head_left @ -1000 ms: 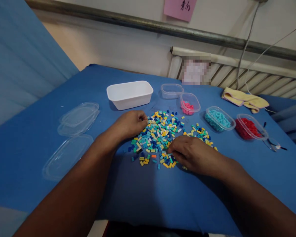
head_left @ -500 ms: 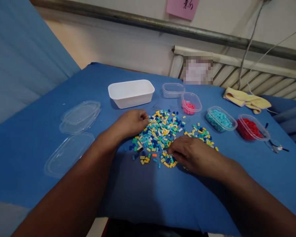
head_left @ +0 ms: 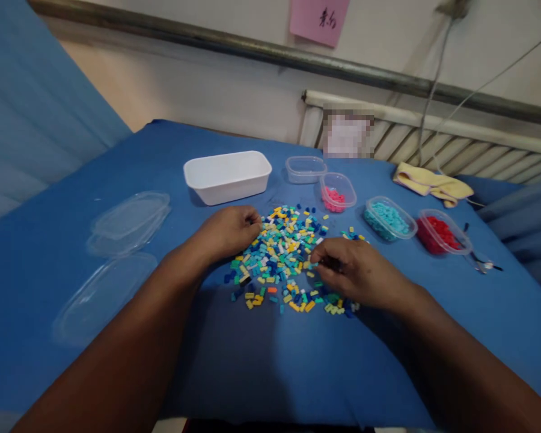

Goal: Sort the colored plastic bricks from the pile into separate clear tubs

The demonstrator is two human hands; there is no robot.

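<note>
Blue surface (head_left: pixel 238 355), in from its near edge: left hand (head_left: pixel 229 231) and right hand (head_left: pixel 360 273) curl at bricks (head_left: pixel 279 249), grips unclear.

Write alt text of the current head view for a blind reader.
A person's left hand and right hand are at a pile of mixed-colour toy building bricks on a blue-covered table. Nearby: a white tub and four clear containers, three holding pink, turquoise and red pieces.

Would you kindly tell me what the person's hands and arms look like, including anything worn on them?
The left hand and right hand are bare, with no glove, ring or watch visible. The left forearm and right forearm are bare too, with no sleeve, bracelet or clear marking in view.
</note>
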